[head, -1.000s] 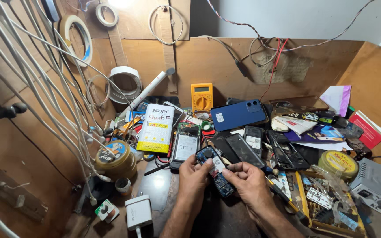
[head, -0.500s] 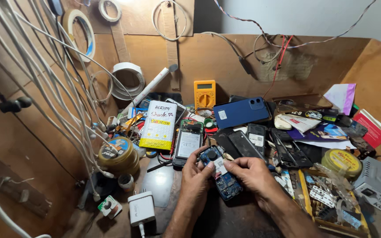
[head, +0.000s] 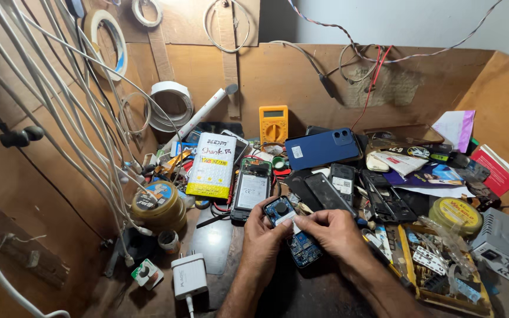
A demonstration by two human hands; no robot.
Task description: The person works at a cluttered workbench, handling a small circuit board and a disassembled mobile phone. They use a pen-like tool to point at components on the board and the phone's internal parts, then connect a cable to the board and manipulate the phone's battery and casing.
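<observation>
Opened phone (head: 294, 232), back cover off and blue circuit board exposed, lies low in the frame just right of centre on the dark wooden bench (head: 325, 294).

Head view: the left hand (head: 264, 237) is curled around the phone's left edge, fingers closed on its upper corner. The right hand (head: 338, 232) comes in from the right, thumb and forefinger pinched on a small white piece (head: 286, 219) over the phone's upper half; whether that piece is attached to the board cannot be told. Both hands touch the phone.

Just above the hands lies a second opened handset (head: 251, 188) with its battery showing, and beside it, to the left, a white-and-yellow box (head: 211, 165). A yellow multimeter (head: 273, 125) stands against the back wall at upper centre. A blue phone (head: 321, 148) lies face down right of it. A round brown tin (head: 158, 205) sits at centre left; a white charger plug (head: 188, 275) at lower left. White cables (head: 60, 106) hang across the left of the frame. A tray of small parts (head: 443, 265) sits at lower right.
</observation>
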